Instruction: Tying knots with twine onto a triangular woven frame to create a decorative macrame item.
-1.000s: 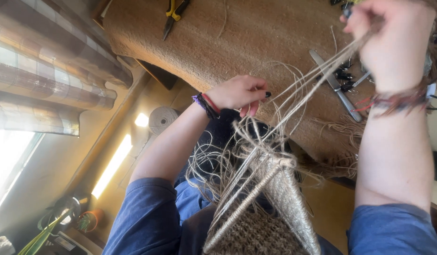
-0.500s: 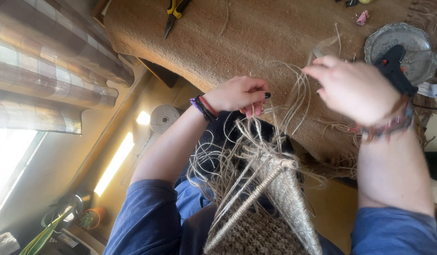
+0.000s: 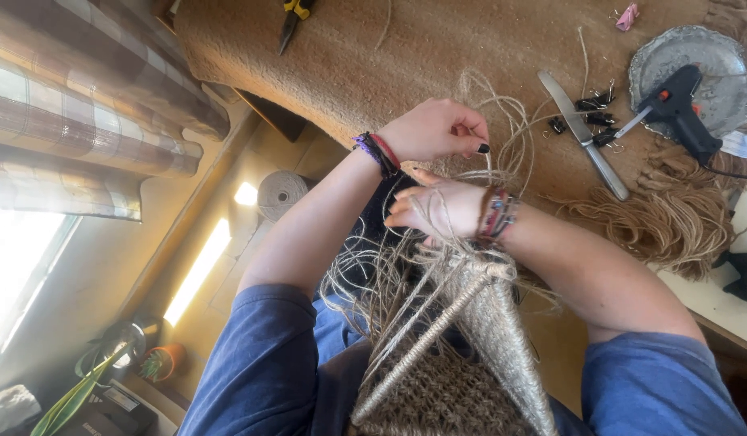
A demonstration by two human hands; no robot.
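Two hands knotting loose jute strands above a twine-wrapped triangular frame.

The left hand (image 3: pixel 438 129) pinches pale jute strands (image 3: pixel 503 133); the right hand (image 3: pixel 438 208) lies spread, strands draped over it, just above the twine-wrapped triangular frame (image 3: pixel 462 323) in the lap. On the brown felt-covered table (image 3: pixel 406 56) lie a steel knife (image 3: pixel 582 133), black binder clips (image 3: pixel 587 121) and a round silver tray (image 3: pixel 725 97) holding a black glue gun (image 3: pixel 680 105).

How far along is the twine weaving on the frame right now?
Done: the woven panel fills the lower frame, and one frame rod is wrapped in twine. In hand: the left hand pinches loose strands while the right hand reaches through them. Left: many loose strands hang unwoven at the frame's top corner.
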